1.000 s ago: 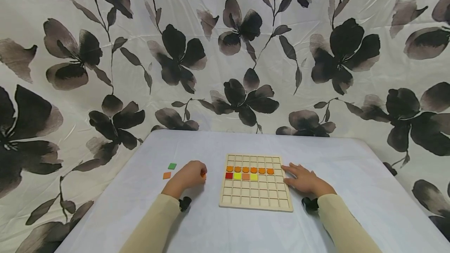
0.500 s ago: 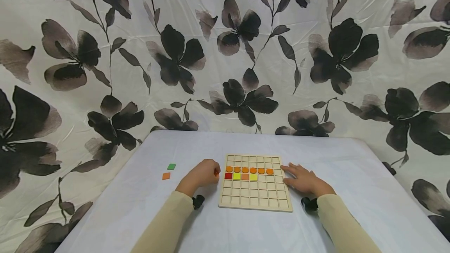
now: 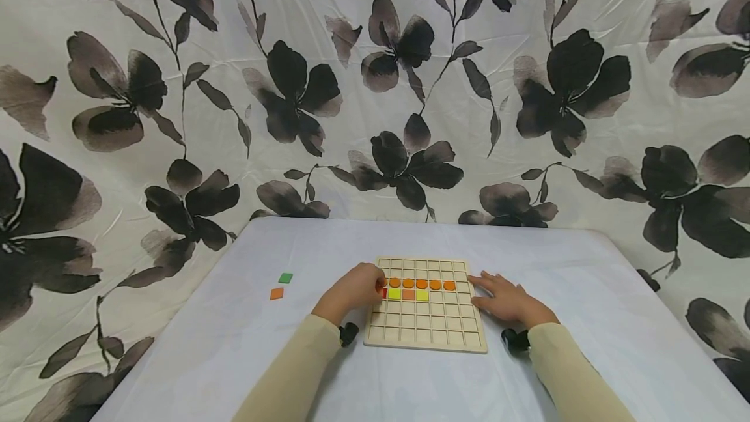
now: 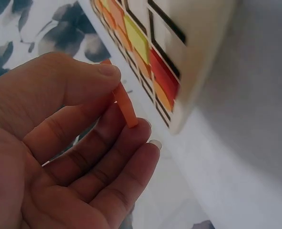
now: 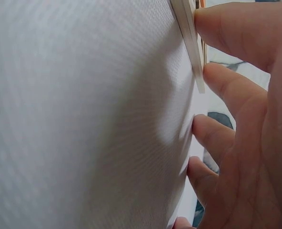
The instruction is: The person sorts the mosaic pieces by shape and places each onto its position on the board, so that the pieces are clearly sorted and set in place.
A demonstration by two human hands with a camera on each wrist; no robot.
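Note:
My left hand (image 3: pixel 354 288) is over the left edge of a wooden grid board (image 3: pixel 433 327). Between its thumb and fingers it pinches a thin orange tile (image 4: pixel 126 107), seen edge-on in the left wrist view. Orange discs (image 3: pixel 422 284) form a row across the board. Below them run square tiles: a red tile (image 4: pixel 165 76), partly hidden by the hand in the head view, two yellow tiles (image 3: pixel 394 294) and an orange tile (image 3: pixel 408 294). With fingers spread, my right hand (image 3: pixel 506 301) rests at the board's right edge, thumb and index finger touching it.
On the white-covered table (image 3: pixel 234 357), left of the board, lie a loose green tile (image 3: pixel 285 277) and a loose orange tile (image 3: pixel 277 293). A floral cloth (image 3: pixel 398 168) hangs behind the table.
My left hand has moved right with the pinched orange tile, from the bare table to the board's left edge. The right hand stays at the board's right edge.

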